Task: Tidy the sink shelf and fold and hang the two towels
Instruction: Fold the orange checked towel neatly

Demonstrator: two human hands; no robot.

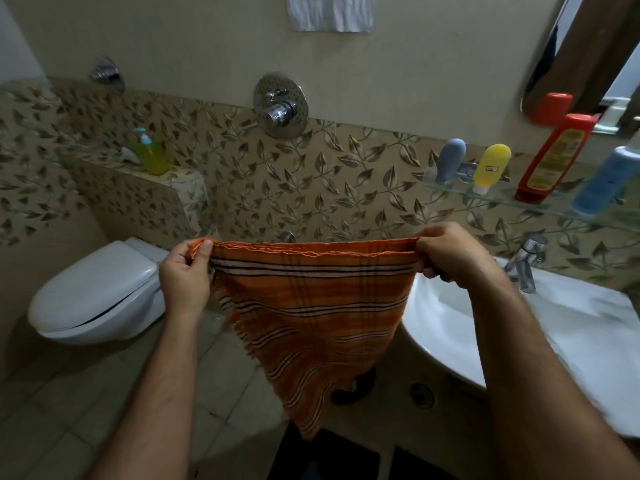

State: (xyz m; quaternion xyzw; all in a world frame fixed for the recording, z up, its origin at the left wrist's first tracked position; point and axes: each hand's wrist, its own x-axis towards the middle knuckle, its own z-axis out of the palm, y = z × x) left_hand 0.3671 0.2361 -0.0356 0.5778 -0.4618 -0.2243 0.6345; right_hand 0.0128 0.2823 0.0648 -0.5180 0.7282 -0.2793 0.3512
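Note:
An orange striped towel (311, 306) hangs folded in front of me, its top edge stretched level between both hands. My left hand (185, 275) pinches the left top corner. My right hand (450, 252) grips the right top corner. A white towel (330, 12) hangs high on the wall at the top of the view. On the glass shelf (502, 199) above the sink stand a grey bottle (449, 161), a yellow bottle (491, 168), a red bottle (550, 159) and a blue bottle (609, 181).
A white sink (571, 323) with a chrome tap (526, 261) is at the right. A closed toilet (100, 292) is at the left, a green soap dispenser (152, 154) on the ledge behind it. A shower valve (280, 105) is on the wall, a mirror (588, 53) at upper right.

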